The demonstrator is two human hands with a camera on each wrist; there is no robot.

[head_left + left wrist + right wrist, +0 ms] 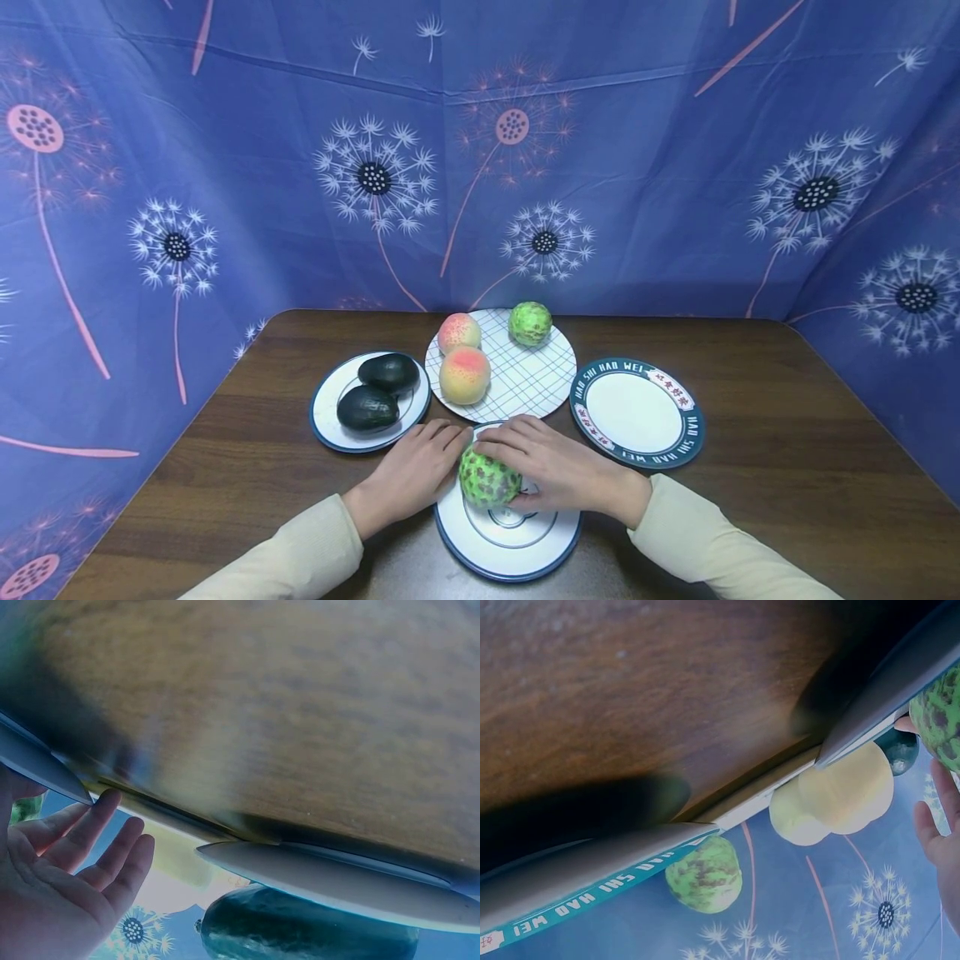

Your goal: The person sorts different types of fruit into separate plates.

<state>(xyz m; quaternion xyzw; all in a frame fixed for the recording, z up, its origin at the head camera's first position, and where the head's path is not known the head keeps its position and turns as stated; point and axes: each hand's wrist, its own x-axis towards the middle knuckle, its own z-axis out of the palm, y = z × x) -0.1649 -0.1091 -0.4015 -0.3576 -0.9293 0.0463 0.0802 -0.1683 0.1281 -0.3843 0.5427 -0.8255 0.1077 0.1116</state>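
A white plate with a blue rim [517,565] lies nearest on the table. On its left part sits a green custard apple with brown patches [489,482]. My right hand [551,465] grips this fruit from the right, fingers over its top and thumb low on its near side; in the right wrist view the fruit [939,724] shows beside the fingers. At the plate's left edge is my left hand [420,465], its fingers extended, fingertips right at the rim close to the fruit. The left wrist view shows its fingers [94,832] spread and only slightly bent.
Behind on the left, a blue-rimmed plate [330,421] bears two dark green avocados [367,408]. A checked plate [525,387] at the back holds two peaches [465,375] and another custard apple [530,323]. Right of it lies a bare lettered plate [637,417]. Patterned blue cloth [637,167] hangs behind.
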